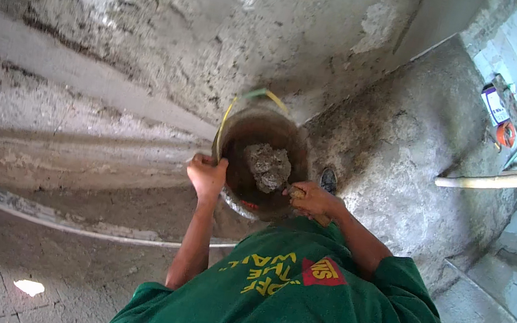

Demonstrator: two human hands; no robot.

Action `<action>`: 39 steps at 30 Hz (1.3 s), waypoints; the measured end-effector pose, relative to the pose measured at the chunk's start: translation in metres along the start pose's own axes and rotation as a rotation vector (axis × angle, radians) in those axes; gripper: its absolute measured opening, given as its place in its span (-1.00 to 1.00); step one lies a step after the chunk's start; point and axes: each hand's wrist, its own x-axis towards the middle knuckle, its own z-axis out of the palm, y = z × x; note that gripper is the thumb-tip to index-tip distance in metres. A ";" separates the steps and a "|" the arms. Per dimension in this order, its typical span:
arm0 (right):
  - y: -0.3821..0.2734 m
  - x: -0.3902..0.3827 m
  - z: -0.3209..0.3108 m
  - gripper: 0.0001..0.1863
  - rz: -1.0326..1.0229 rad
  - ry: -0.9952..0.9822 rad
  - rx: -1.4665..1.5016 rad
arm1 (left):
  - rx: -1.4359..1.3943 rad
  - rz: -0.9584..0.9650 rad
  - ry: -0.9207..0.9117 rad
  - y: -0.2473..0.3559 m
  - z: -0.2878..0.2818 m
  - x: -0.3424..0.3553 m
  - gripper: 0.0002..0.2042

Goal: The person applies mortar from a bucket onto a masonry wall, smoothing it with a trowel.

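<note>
A round bucket (307, 151) stands in front of me, its inside coated with grey-brown residue. A lump of wet grey mortar (268, 167) shows in its opening. My left hand (206, 176) is closed on the left side of the bucket's rim, by the lower end of its yellow-green handle (227, 118). At the right near side, my right hand (314, 200) is closed around the wooden handle of what looks like a trowel (321, 220). Its blade is hidden, apparently under the mortar.
A rough cement wall (192, 25) rises beyond the bucket, with a ledge (72, 122) at left. The cement floor (393, 144) extends right. A pale pole (497, 181), an orange tape roll (505, 133) and a white-purple package (494, 106) are at far right. My shoe (328, 179) shows beside the bucket.
</note>
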 end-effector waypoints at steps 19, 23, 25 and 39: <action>-0.152 -0.106 -0.276 -0.68 -1.056 1.643 0.631 | 0.743 -0.322 0.572 -0.247 -0.030 -0.057 -0.71; -0.214 -0.069 -0.386 -0.77 -1.086 2.343 0.361 | 0.633 -0.399 0.416 -0.223 -0.049 -0.040 -0.70; -0.226 -0.034 -0.456 -0.81 -1.062 2.465 0.296 | 0.573 -0.435 0.340 -0.204 -0.046 -0.036 -0.70; -0.038 0.039 -0.206 -0.56 -0.506 0.478 0.527 | 0.331 -0.448 0.033 -0.078 0.030 -0.070 -0.63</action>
